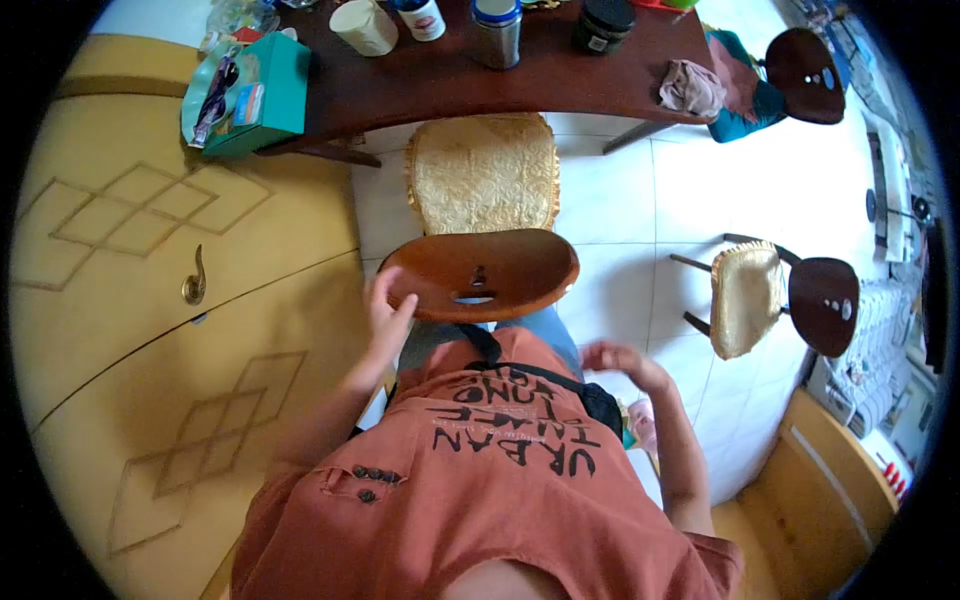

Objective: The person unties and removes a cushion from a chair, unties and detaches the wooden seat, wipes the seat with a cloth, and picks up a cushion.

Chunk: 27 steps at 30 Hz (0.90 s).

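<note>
Just in front of my body is a wooden chair back [430, 268], with the chair's gold cushioned seat [482, 170] beyond it, partly under the table. My left hand [390, 305] is at the left end of the chair back, fingers apart and holding nothing I can make out; whether it touches the wood is unclear. My right hand [622, 358] hangs beside my waist on the right, its fingers slightly curled and apart, holding nothing visible. A black waist bag [600, 405] sits at my hip near it.
A dark table [430, 95] bears a teal box [280, 95], a silver jar [497, 40], a dark jar [603, 25] and a crumpled cloth [692, 88]. Another chair [745, 300] stands at the right. A yellow door [150, 330] is on the left.
</note>
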{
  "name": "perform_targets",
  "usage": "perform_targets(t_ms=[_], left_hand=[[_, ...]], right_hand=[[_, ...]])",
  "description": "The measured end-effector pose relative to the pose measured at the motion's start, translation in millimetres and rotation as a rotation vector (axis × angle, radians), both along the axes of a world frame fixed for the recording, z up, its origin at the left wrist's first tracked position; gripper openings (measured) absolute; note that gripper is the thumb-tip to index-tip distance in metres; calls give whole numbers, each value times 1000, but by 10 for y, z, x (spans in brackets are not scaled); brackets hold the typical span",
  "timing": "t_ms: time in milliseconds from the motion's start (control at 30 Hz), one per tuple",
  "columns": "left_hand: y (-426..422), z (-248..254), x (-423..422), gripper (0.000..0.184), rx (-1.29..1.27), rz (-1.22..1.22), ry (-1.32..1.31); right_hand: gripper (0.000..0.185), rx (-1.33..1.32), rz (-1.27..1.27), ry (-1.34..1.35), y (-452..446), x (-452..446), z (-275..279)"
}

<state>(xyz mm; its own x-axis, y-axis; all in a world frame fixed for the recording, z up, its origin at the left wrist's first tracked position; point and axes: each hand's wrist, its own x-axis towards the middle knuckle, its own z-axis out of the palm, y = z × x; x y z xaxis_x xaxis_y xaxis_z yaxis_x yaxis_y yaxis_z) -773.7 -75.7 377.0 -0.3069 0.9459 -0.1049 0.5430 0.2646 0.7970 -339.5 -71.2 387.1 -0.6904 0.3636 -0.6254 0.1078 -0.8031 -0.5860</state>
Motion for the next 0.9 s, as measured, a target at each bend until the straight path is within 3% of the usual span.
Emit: perform_targets(t_ms=[67,100,167,200,233,300,333,500,567,700,900], left_hand=[[-58,-271,-130,50,9,326,-11],[-47,-302,-210,50,19,342,-10],[-14,-358,-435,54,-538,515,-604],[-30,-531,-499,52,-573,625,-904],[-57,-727,-548,52,-560,634,-910],[-70,-1000,-594,48,-556,700,-1374],[-14,-984,-541,44,-562,717,-1343],[54,-926,-543,44,-575,737,-1381],[101,-787,-556,43,-569,657,-1479],[159,-755,-786,45,-608,580,-1469],[585,-567,-1215,44,-620,568,-1397]], right_hand=[[70,-44,-229,-312,371,-331,-176],[76,-58,-314,-443,481,-466,-306],[75,-237,-420,-384,690,-677,-684],[67,-291,-462,-359,778,-825,-675],[60,-345,-504,-335,856,-951,-662],[52,-353,-563,-234,912,-1094,-854],[45,-371,-635,-131,937,-1166,-923],[31,-423,-632,-147,992,-1211,-946],[25,-389,-639,-268,1013,-1267,-775],[13,-455,-775,-294,895,-1189,-1221],[12,-337,-821,-373,1286,-1848,-356]])
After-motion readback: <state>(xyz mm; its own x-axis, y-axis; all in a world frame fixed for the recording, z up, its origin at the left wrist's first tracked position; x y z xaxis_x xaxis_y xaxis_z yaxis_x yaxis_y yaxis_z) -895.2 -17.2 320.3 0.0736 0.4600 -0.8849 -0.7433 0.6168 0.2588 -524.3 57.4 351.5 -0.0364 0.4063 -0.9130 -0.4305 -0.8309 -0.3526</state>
